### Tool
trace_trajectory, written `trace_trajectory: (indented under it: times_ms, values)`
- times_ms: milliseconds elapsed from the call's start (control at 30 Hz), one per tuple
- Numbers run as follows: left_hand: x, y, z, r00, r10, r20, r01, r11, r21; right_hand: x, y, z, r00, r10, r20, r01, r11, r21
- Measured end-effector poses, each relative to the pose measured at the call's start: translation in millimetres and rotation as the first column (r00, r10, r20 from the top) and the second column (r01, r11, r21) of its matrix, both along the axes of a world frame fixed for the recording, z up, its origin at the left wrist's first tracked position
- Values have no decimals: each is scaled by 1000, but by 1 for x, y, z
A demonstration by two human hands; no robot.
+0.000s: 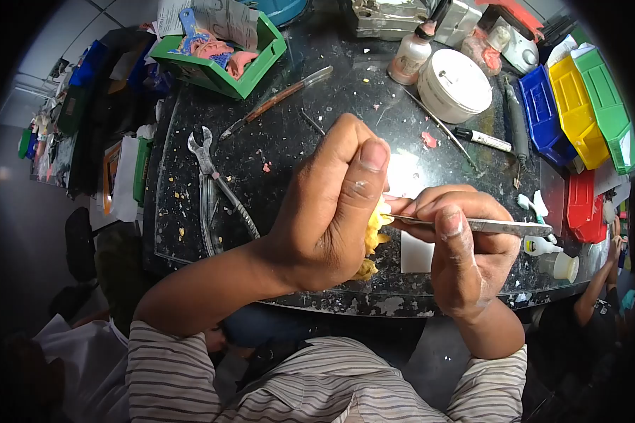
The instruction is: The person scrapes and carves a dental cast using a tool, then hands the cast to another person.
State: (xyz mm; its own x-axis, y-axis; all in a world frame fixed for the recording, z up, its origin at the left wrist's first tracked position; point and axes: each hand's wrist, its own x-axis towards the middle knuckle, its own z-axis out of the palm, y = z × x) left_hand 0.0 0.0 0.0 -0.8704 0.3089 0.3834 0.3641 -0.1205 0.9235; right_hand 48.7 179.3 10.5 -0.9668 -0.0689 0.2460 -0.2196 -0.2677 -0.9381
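My left hand [335,204] is closed around a lumpy yellow plaster-like piece [375,229], most of it hidden by the palm and fingers. My right hand [469,247] grips a slim metal hand tool [515,228] with a flat handle, held level between thumb and fingers. The tool's thin end points left and meets the edge of the yellow piece; its very tip is hidden there. Both hands are close together above the black worktop, with a white square [418,255] lying beneath them.
Left on the worktop [261,180] lie large pliers [215,169] and a wooden-handled knife [275,102]. A green bin [250,84] holds pink-filled impression trays. Toward the back right are a white tub [455,88], a bottle [409,60], a marker [483,139] and coloured bins [578,106]. Other people sit nearby.
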Motion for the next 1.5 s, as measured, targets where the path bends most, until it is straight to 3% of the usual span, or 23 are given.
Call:
trace_trajectory:
  times_ms: [100,167,233,300,333,433,467,600,700,767,967,1300,1500]
  values:
    - [-2,-3,5,992,-75,105,74,997,16,-5,4,-2,978,-34,-204,39,999,23]
    - [-4,-7,11,921,-253,295,224,966,129,-6,8,4,967,-11,-256,34,996,86]
    - [-7,-7,8,913,-283,294,252,958,137,-6,16,11,955,31,-296,27,981,192]
    - [-9,-8,4,757,-492,431,426,871,245,-6,16,16,924,95,-371,37,942,334]
    - [-9,-9,5,757,-488,434,421,873,248,-6,15,19,917,120,-381,34,927,373]
    - [-7,-10,19,463,-663,588,521,740,424,-8,15,21,881,196,-430,21,893,450]
    - [-9,-10,21,449,-650,613,554,741,380,-8,16,22,876,209,-435,23,882,471]
    - [-8,-7,11,509,-641,574,524,760,384,-11,18,24,866,259,-427,-3,857,515]
    - [-12,-10,8,560,-664,495,643,726,246,-10,18,24,854,287,-434,11,824,567]
    - [-10,-11,12,477,-681,556,619,709,338,-9,17,24,867,276,-415,-7,839,544]
    - [-12,-13,11,393,-714,580,657,659,366,-11,15,23,862,282,-421,-34,861,507]
    - [-19,-17,-2,295,-719,629,772,567,287,-13,16,21,829,371,-418,-118,847,518]
    - [-22,-17,-12,386,-722,574,824,550,136,-11,14,24,835,370,-408,-76,810,581]
